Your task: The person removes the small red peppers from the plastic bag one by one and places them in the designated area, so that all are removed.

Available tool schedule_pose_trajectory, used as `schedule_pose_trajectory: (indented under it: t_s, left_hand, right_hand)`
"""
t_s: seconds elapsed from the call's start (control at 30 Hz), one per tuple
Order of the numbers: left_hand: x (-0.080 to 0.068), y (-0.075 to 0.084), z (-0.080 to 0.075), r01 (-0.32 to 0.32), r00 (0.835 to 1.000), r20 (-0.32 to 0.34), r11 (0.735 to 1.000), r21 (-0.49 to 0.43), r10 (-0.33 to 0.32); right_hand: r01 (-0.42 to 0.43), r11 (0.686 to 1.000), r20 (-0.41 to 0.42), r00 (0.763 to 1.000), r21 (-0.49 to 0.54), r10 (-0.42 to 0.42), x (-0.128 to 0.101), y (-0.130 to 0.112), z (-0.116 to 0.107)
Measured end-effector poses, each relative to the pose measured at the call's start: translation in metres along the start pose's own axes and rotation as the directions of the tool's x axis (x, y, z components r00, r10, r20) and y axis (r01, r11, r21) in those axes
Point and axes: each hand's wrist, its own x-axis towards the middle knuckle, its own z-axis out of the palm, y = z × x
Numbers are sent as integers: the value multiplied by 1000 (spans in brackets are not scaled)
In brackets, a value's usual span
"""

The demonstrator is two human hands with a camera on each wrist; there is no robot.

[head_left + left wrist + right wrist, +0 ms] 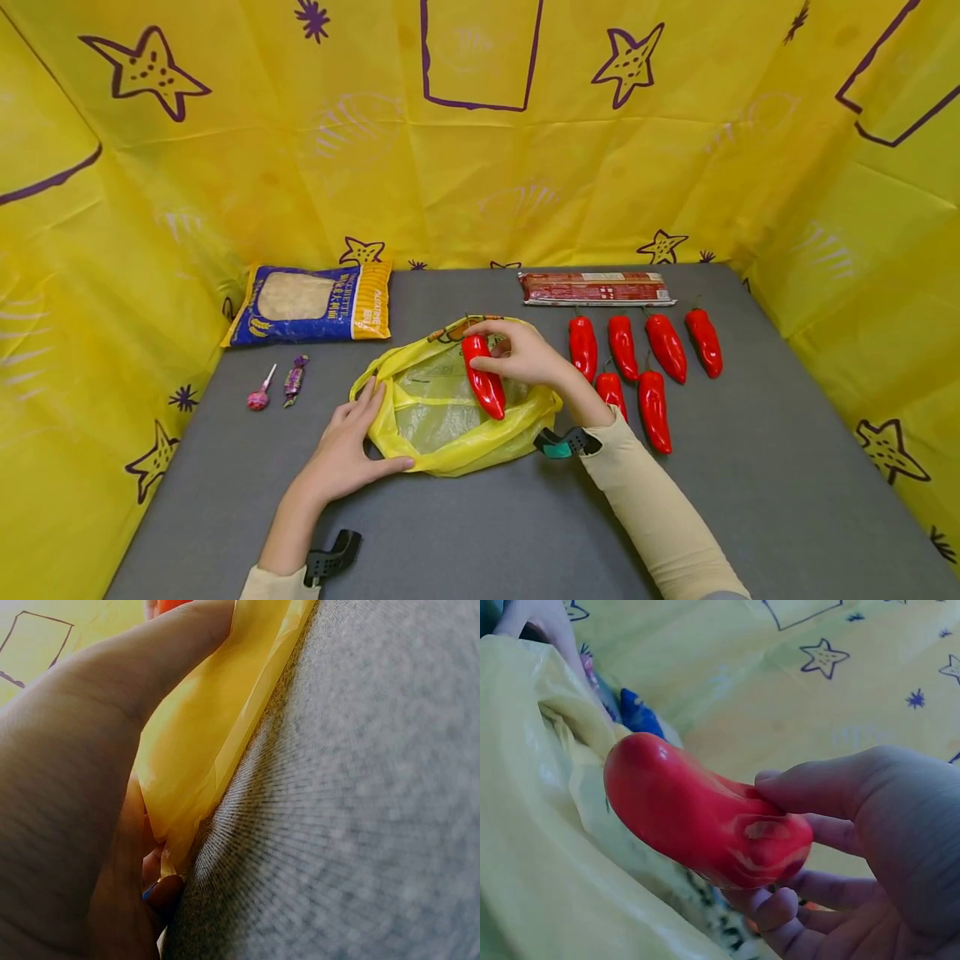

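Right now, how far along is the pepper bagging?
Nothing looks bagged yet: the yellow bag seems to hold no peppers. In hand: the right hand holds one red pepper over the bag's mouth while the left hand holds its edge. Left: six peppers lie on the table.

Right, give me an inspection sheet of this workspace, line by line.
Surface: flat grey table top, bare in front.
Job's things: glossy red pepper over the crumpled yellow plastic bag; six more red peppers lie right of the bag.
Clutter: blue and orange food packet, long red wrapped packet, pink lollipop, purple wrapped sweet.
Hands: left hand grips the bag's edge; right hand pinches the pepper.
Cables: nothing seen.
Surroundings: yellow sheeting with purple stars on three sides.
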Motion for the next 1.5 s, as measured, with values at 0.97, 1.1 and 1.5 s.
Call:
schedule_pose_trajectory:
  t_s: [0.97,1.1,1.5]
  left_hand:
    - [2,1,-2,-24,1000,-8,1000,9,24]
    - [1,2,-3,-19,1000,6,1000,7,19]
    - [1,4,-4,-7,1000,11,1000,6,7]
  right_hand:
    - [-156,988,-204,966,16,156,-87,15,-75]
    - [-189,982,-248,951,-3,183,-108,25,-84]
    - [-293,956,-348,898,-16,270,-160,41,-113]
